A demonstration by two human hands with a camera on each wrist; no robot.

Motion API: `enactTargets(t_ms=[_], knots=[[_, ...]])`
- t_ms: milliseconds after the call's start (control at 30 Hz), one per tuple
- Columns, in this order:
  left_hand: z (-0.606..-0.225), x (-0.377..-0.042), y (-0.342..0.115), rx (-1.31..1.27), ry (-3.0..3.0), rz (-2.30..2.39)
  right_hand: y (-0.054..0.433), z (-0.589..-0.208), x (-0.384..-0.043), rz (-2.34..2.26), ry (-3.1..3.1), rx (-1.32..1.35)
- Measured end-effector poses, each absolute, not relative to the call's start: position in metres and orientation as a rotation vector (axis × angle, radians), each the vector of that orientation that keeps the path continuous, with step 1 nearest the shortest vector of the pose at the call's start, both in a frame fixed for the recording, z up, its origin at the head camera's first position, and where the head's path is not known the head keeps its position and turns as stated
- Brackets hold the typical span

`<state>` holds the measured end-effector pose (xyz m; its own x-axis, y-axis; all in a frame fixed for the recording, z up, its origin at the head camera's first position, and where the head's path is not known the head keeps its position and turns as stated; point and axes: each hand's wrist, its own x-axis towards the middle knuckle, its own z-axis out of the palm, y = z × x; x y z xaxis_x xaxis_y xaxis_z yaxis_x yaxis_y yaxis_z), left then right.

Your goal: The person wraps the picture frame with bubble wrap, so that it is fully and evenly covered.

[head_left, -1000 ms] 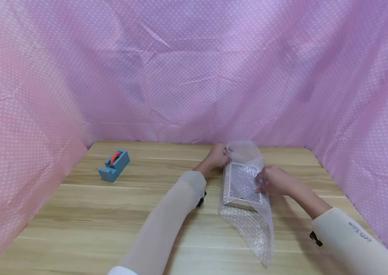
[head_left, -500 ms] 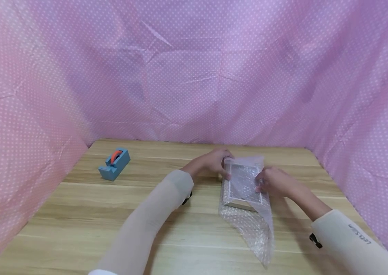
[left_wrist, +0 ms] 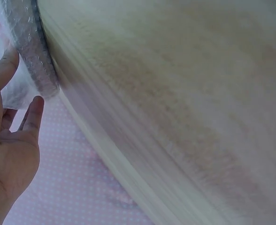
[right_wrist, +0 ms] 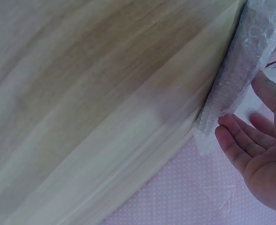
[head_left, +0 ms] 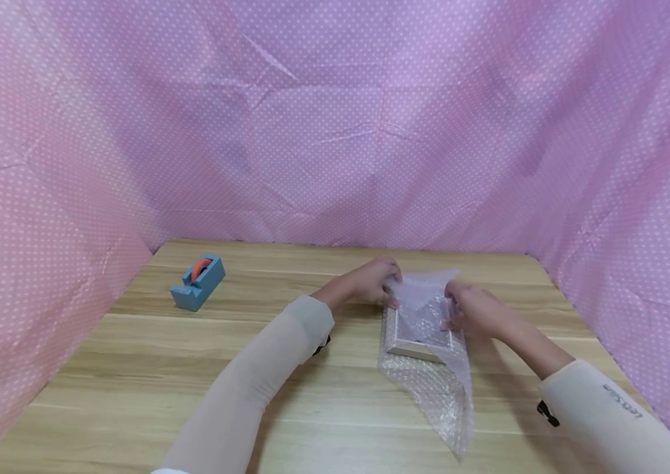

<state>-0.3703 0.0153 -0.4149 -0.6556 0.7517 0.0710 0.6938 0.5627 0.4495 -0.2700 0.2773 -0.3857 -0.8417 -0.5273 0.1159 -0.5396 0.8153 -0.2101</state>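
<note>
A light-coloured, shallow box-like frame lies on the table, partly covered by clear bubble wrap. At its far left corner my left hand holds the wrap's far end, which is folded over the frame's top. My right hand grips the wrap along the right side, thumb on the top face. Seen from the left wrist, the left hand has thumb and fingers around the wrap's edge. In the right wrist view, the right hand's fingertips are right at the wrapped side.
A blue tape dispenser with an orange roll stands at the back left of the wooden table. Pink dotted cloth hangs behind and on both sides. A loose tail of wrap spreads toward the near edge.
The wrap's far end, raised behind the frame a second ago, has been folded toward me over it. My left hand has shifted slightly nearer along the frame's corner. The right hand stays nearly still.
</note>
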Motion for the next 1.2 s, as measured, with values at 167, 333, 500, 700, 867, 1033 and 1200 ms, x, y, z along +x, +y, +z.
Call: enactTargets(t_ms=[167, 333, 500, 700, 867, 1033, 1200], knots=[[-0.415, -0.368, 0.013, 1.273, 2.666, 0.681, 0.275, -0.384, -0.274, 0.399, -3.027, 0.857], [-0.419, -0.368, 0.009, 1.35, 2.677, 0.591, 0.272, -0.382, -0.275, 0.331, -3.058, 0.99], [-0.414, -0.365, 0.007, 1.424, 2.691, 0.325, 0.273, -0.382, -0.273, 0.286, -3.02, 1.092], [-0.409, -0.356, 0.005, 1.442, 2.643, 0.269, 0.275, -0.382, -0.276, 0.286, -3.001, 1.107], [-0.406, -0.35, 0.003, 1.457, 2.619, 0.287, 0.276, -0.381, -0.277, 0.318, -2.973, 1.131], [-0.406, -0.345, 0.005, 1.519, 2.627, 0.245, 0.276, -0.383, -0.276, 0.329, -2.956, 1.135], [-0.408, -0.344, 0.006, 1.528, 2.662, 0.213, 0.277, -0.383, -0.28, 0.317, -2.971, 1.073]])
